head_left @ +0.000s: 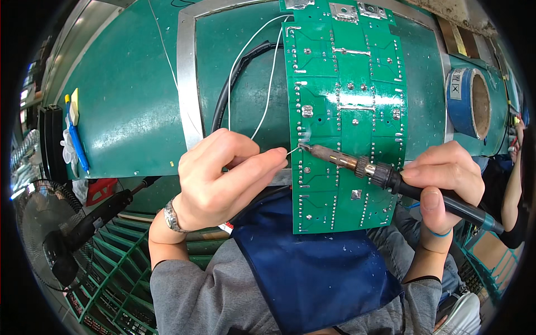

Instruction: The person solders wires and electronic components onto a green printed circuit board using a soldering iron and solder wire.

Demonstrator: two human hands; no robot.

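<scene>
A long green circuit board (353,125) lies in front of me, solder side up, reaching past the bench edge above my lap. My right hand (446,181) is closed round the black handle of a soldering iron (365,168), whose tip touches a pad near the board's left edge. Between the fingertips of my left hand (229,167) is pinched a thin solder wire (292,151), its end meeting the iron's tip. A wisp of smoke rises there. Shiny solder joints dot the board in rows.
A metal frame (188,72) borders the green mat (128,111). Black cable (228,89) and white wire loop beside the board. A blue tape roll (468,103) stands at right, a blue pen (78,146) at left. Below left are a fan (61,240) and green racks; another person's arm (512,190) shows far right.
</scene>
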